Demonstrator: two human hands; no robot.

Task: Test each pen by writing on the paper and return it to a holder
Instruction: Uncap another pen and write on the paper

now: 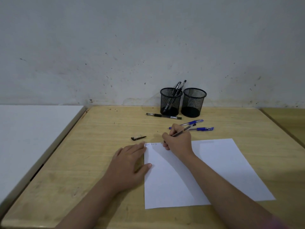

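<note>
Two round black wire-mesh holders stand side by side at the back of the pale wood-grain desk [99,129], in the upper middle of the frame: the left holder [170,101] carries several dark pens, the right holder [193,102] shows none. A black pen [163,116] with a small white label, too small to read, lies before them; two blue translucent pens [200,128] lie lower right of it, and a black cap [138,138] lies to the left. The right hand [178,142] curls its fingers around a slim dark pen [179,133] at the top of the smooth white paper [222,162], beside faint illegible handwriting [151,144]. The left hand [130,162] lies flat, fingers relaxed, on the sheet's left edge.
</note>
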